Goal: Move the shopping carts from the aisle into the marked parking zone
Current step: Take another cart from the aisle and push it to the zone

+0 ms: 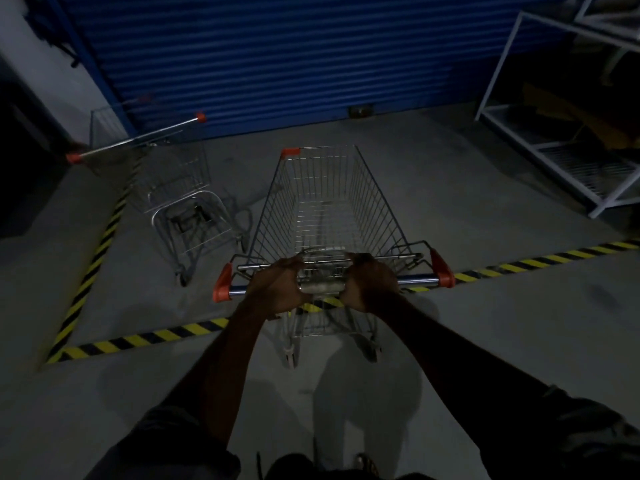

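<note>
two shopping carts show. the nearer cart (325, 209) straddles the front strip of yellow-and-black tape (138, 341): its basket lies inside the marked zone and its rear wheels on the near side. both hands curl round its handle bar (415, 281), the left hand (277, 289) and right hand (370, 285) close together at the middle. the second cart (180, 188) stands inside the zone to the left, near one blue roller door (277, 64). one white shelf rack (554, 147) stands at the right.

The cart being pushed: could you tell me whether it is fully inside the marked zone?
Partly in: the cart has its basket past the striped tape, but its rear wheels sit on the near side.
</note>
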Tool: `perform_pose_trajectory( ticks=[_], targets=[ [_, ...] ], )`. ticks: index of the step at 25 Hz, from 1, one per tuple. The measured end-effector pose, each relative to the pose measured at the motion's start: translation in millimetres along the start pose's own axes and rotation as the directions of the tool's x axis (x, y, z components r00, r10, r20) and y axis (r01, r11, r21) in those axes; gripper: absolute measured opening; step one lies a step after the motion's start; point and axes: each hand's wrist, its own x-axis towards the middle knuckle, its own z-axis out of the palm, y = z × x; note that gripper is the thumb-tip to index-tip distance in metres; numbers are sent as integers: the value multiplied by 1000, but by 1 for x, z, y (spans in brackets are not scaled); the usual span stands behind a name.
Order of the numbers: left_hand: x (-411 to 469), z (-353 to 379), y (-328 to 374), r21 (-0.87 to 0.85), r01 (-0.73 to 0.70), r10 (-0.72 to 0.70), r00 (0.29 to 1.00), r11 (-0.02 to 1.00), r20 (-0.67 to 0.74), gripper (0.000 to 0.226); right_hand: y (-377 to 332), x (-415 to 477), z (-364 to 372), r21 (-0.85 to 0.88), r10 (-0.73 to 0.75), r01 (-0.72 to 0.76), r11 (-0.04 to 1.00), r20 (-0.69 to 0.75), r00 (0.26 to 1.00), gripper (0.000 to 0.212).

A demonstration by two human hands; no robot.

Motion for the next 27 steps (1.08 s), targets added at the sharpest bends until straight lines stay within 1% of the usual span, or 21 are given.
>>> perform_pose_trajectory(
  ticks=[1,5,6,8,9,11,14,16,18,20,23,25,27],
  targets=[
    [14,-1,-5,9,-4,4,1000,1000,-7,75,2,17,-2,7,1,-1,1000,4,1000,56],
    [78,-7,-39,19,83,-84,995,996,55,90,2,83,-11,-2,-8,8,1000,-7,1000,55],
    [93,-10,-47,32,70,-71,997,997,43,86,1,100,-14,-1,-15,15,1000,-16,1000,55],
    [123,-12,-69,80,-7,10,999,997,-32,74,-4,134,-16,-5,-21,20,1000,-30,999,53],
    [137,-14,-79,98,-31,36,998,995,-51,72,-6,151,-16,2,-13,13,1000,-33,999,52],
    [166,-21,-102,110,-33,38,998,993,-45,76,-13,187,-19,12,-6,6,1000,-37,999,54],
    [208,-36,-135,94,-66,68,998,993,-18,76,-24,237,-25,-55,-35,33,998,-40,999,51],
    [230,-50,-152,128,-70,76,996,989,-46,78,-33,268,-28,-55,-11,10,998,-28,1000,50],
    [253,-55,-175,150,-79,89,994,985,-60,81,-42,297,-33,-54,-3,3,999,2,1000,54],
    [278,-61,-196,96,-72,76,997,993,-29,88,-49,325,-39,-13,-13,13,1000,15,1000,54],
    [313,-70,-220,79,-21,21,1000,997,2,92,-55,364,-43,2,-44,44,999,2,999,52],
    [338,-81,-229,76,-17,17,1000,997,1,87,-57,393,-47,38,-36,37,999,-22,999,57],
    [362,-87,-237,63,0,0,1000,998,-3,80,-58,421,-52,90,-5,7,996,-23,1000,68]
  ],
)
